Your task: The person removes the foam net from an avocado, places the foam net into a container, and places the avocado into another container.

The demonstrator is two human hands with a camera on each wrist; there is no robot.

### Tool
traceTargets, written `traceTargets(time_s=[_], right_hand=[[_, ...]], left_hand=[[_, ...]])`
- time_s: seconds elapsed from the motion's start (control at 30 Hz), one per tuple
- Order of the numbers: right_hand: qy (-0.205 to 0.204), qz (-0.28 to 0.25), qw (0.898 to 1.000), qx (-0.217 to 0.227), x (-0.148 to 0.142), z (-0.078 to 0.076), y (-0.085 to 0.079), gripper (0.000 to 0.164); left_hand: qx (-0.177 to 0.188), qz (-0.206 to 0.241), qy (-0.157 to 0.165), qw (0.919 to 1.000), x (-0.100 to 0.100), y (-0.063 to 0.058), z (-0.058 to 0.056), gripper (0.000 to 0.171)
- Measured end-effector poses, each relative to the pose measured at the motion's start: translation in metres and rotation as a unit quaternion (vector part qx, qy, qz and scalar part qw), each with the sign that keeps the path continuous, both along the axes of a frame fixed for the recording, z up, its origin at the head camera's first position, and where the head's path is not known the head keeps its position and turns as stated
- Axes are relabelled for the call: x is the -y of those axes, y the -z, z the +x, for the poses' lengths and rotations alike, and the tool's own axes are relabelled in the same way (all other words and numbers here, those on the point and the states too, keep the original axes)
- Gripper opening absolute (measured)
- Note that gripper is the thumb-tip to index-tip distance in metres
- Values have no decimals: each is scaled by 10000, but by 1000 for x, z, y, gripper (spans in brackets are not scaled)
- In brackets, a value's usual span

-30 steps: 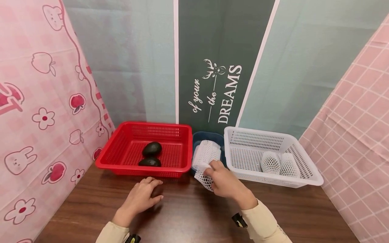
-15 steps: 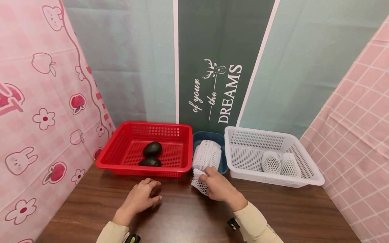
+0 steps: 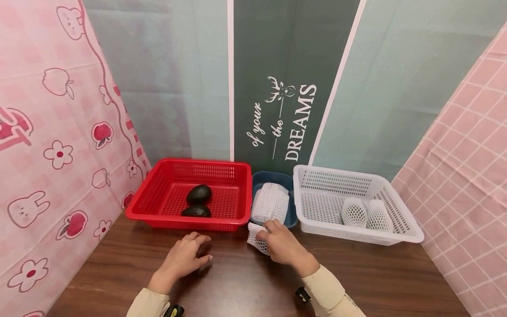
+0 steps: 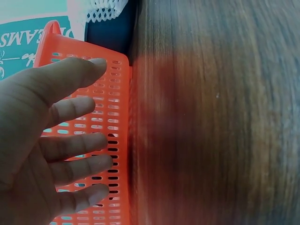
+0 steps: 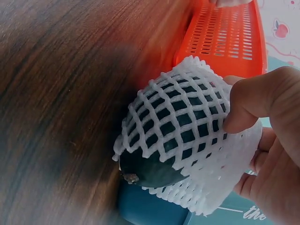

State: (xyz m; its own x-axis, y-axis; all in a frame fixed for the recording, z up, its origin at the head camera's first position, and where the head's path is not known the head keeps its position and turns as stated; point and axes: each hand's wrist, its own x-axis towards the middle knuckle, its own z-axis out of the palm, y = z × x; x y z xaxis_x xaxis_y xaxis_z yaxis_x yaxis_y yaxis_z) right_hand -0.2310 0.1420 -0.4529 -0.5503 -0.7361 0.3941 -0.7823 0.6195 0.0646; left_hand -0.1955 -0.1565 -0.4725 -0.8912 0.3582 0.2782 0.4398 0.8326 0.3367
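Note:
My right hand [image 3: 284, 247] holds an avocado [image 5: 154, 172] inside a white foam net sleeve [image 5: 176, 115], just in front of the blue bin. In the right wrist view, thumb and fingers grip the netted fruit, and its dark stem end pokes out of the mesh. My left hand [image 3: 182, 257] is spread with relaxed fingers in front of the red basket [image 3: 136, 215], holding nothing. Two bare dark avocados [image 3: 199, 194] lie in that basket. More white foam nets [image 3: 271, 202] fill the blue bin [image 3: 292, 215] between the baskets.
A white basket [image 3: 317, 226] stands on the right, with two netted fruits [image 3: 354, 213] at its right end. All three containers line up along the back of the brown wooden table [image 3: 237, 286]. Cloth-covered walls [image 3: 178, 88] enclose the back and sides.
My right hand has shifted a little left and toward me with the netted avocado, away from the blue bin's nets. The left hand has stayed nearly still.

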Motion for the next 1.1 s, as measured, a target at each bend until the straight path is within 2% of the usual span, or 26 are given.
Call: traceTargets(time_s=[0.2, 0.37, 0.57, 0.83, 0.97, 1.1], right_hand=[[204, -177, 9989, 377, -7, 6, -14, 38], [356, -360, 9974, 511, -15, 11, -24, 35], [302, -396, 9974, 524, -18, 12, -23, 32], [264, -422, 9972, 561, -17, 12, -21, 29], [392, -486, 9923, 1072, -25, 16, -23, 28], [584, -672, 9766, 1959, -40, 25, -23, 29]], left_hand=[[-191, -7, 64, 9998, -3, -8, 5, 41], [-448, 34, 157, 9989, -5, -17, 10, 42], [-519, 80, 195, 9984, -7, -18, 13, 41], [-515, 219, 440, 9975, -16, -18, 12, 42], [-597, 302, 506, 9965, -26, -20, 14, 41], [-665, 401, 732, 9943, -45, -20, 13, 41]])
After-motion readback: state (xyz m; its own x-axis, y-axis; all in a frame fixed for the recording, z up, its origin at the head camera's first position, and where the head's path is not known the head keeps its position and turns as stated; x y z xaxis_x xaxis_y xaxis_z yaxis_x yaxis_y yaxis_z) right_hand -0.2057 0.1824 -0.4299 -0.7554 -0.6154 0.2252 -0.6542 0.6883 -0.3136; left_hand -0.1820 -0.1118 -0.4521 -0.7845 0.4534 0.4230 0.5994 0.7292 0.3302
